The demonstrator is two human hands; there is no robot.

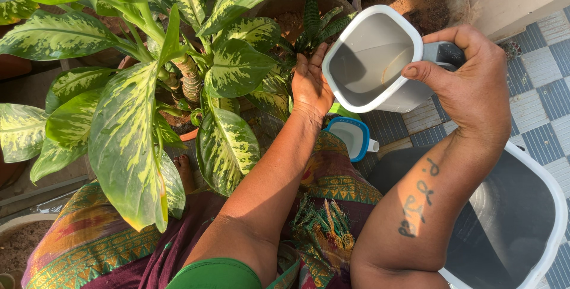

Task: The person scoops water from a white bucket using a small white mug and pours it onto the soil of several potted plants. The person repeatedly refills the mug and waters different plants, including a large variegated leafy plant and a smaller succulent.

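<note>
both hands are working over the plants: right hand is gripping the dark handle of a white jug, holding it tilted with its mouth facing up toward the camera, a little water showing inside. left hand is resting open, fingers spread, among the leaves of a variegated plant, just beside the jug's rim. below the right forearm a white bucket is sitting on the tiled floor, and a small blue-rimmed mug is lying beneath the jug.

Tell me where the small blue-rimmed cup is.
Head view, centre: the small cup sits on the floor below the jug, between the two forearms.
</note>
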